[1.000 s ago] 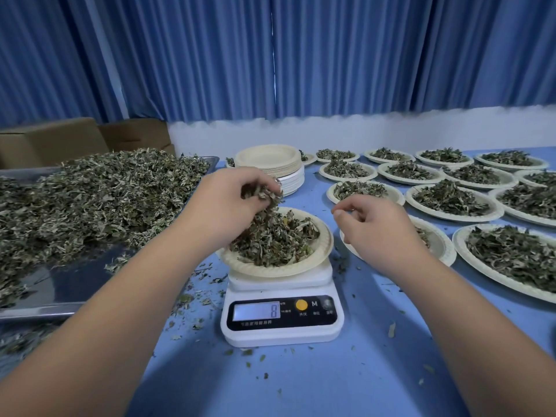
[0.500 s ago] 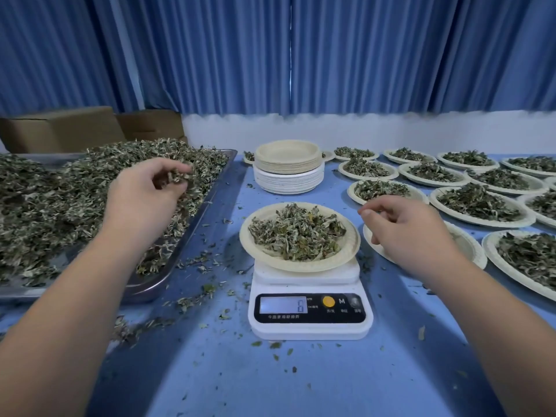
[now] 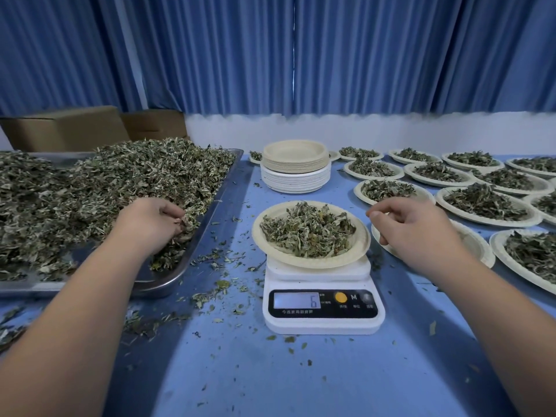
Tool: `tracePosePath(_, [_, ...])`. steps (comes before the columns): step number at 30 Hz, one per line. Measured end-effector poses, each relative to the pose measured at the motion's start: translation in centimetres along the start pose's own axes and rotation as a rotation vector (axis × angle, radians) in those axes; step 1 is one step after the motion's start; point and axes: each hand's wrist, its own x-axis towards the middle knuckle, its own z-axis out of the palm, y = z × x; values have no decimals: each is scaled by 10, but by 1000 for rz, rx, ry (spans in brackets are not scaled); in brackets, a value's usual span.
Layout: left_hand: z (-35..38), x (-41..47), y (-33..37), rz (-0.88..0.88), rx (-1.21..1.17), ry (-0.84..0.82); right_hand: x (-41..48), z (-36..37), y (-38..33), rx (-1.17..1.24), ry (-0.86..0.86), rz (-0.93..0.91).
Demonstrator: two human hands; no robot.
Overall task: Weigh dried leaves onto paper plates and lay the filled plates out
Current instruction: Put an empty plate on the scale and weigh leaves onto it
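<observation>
Scale (image 3: 323, 299) display reads 6; one button is marked M, Chinese line under the display too small to read. Paper plate (image 3: 313, 261) of leaves sits on the scale, mid tabletop (image 3: 301, 380). Left hand (image 3: 150, 227) in metal tray (image 3: 210, 215), fingers (image 3: 173, 210) curled round dried leaves (image 3: 90, 191). Right hand (image 3: 418, 233) just right of plate, loosely curled, holding nothing. Filled plates (image 3: 481, 221) laid out at right
</observation>
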Motion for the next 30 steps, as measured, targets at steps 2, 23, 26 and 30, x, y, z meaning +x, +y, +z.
tracePosePath(2, [-1,0,-1,-25,33,-53,-1,0,0,16,-1,11])
tracePosePath(23, [-4,-40,45,232,-402,127,1,-4,1,68,14,27])
tracePosePath(26, [7,-53,72,321,-556,58,2,-3,0,66,12,18])
tracePosePath(30, [28,-69,109,420,-606,-116,2,-3,1,65,4,11])
